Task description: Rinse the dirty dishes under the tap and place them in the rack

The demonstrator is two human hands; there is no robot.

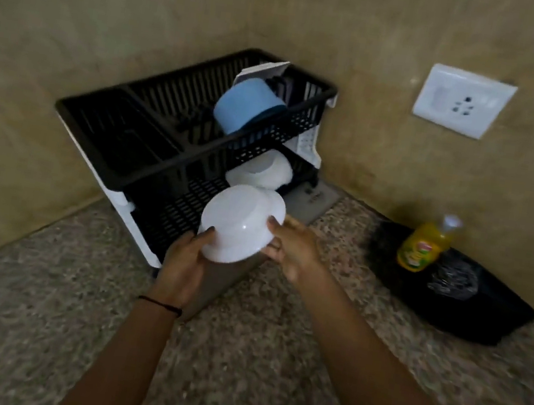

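A white bowl (238,224) is held upside down, bottom facing me, just in front of the lower tier of a black two-tier dish rack (146,163). My left hand (185,264) grips its lower left edge and my right hand (290,245) grips its right rim. Inside the lower tier sit white dishes (263,172). A blue cup (247,107) lies tilted in the upper tier, beside a white item at the back.
The rack stands in the corner of a speckled granite counter (236,353) against beige walls. A yellow dish-soap bottle (425,247) stands on a black tray (469,302) with a steel scrubber at right. A white wall socket (464,101) is above.
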